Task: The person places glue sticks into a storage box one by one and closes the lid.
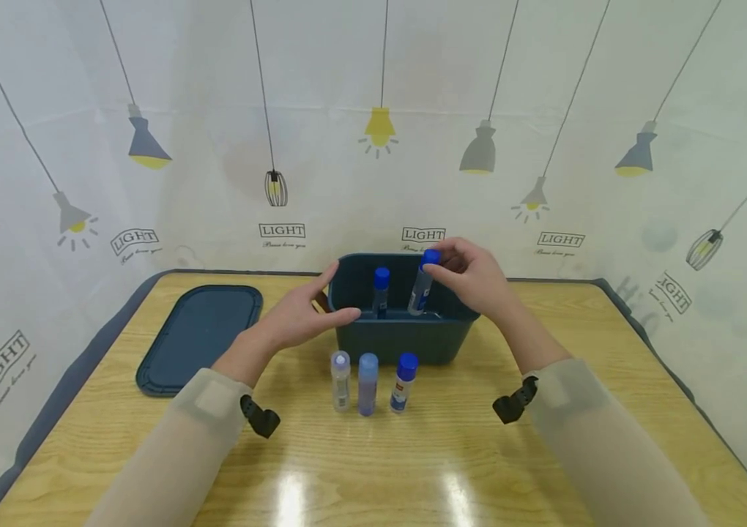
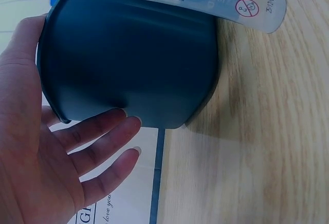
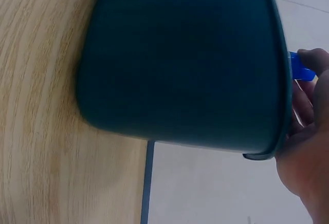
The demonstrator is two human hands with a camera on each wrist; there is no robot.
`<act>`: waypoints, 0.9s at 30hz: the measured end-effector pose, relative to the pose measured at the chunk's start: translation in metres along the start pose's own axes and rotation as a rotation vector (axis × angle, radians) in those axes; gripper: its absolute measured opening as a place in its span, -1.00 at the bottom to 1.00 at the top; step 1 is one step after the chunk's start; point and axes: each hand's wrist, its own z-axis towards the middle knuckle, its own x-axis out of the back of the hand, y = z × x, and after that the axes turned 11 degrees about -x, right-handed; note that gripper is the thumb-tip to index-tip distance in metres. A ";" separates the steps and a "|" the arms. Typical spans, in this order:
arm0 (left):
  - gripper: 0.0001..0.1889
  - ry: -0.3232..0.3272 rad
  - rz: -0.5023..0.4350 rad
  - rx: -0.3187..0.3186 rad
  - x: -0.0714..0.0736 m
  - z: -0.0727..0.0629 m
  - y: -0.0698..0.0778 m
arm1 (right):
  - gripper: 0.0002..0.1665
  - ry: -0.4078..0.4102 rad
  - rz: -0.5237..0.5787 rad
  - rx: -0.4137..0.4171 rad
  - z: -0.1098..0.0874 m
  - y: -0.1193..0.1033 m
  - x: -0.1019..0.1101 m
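In the head view, my right hand (image 1: 475, 274) pinches a glue stick (image 1: 421, 289) by its blue cap, the tube hanging tilted inside the dark teal bin (image 1: 403, 342). A second blue-capped glue stick (image 1: 381, 291) stands in the bin, its lower end hidden by the front wall. My left hand (image 1: 297, 315) rests at the bin's left end, thumb over the front rim. Its other fingers (image 2: 105, 131) are loosely extended against the end wall in the left wrist view. The right wrist view shows the held blue cap (image 3: 301, 67) above the rim.
In front of the bin stand a clear tube (image 1: 340, 382), a tube with a light blue cap (image 1: 368, 384) and a white glue stick with a blue cap (image 1: 403, 383). A dark teal lid (image 1: 205, 337) lies left on the wooden table (image 1: 347, 468). A printed curtain (image 1: 327, 132) surrounds the table.
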 end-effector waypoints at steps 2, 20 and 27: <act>0.17 -0.002 -0.001 -0.001 -0.001 0.000 0.000 | -0.53 -0.013 -0.045 -0.003 0.004 0.004 -0.001; 0.16 0.012 -0.022 0.001 -0.003 0.002 -0.001 | -0.57 -0.133 -0.254 0.054 0.034 0.007 -0.005; 0.16 0.013 -0.026 0.021 -0.005 0.001 -0.004 | -0.60 -0.170 -0.263 0.034 0.033 0.007 -0.015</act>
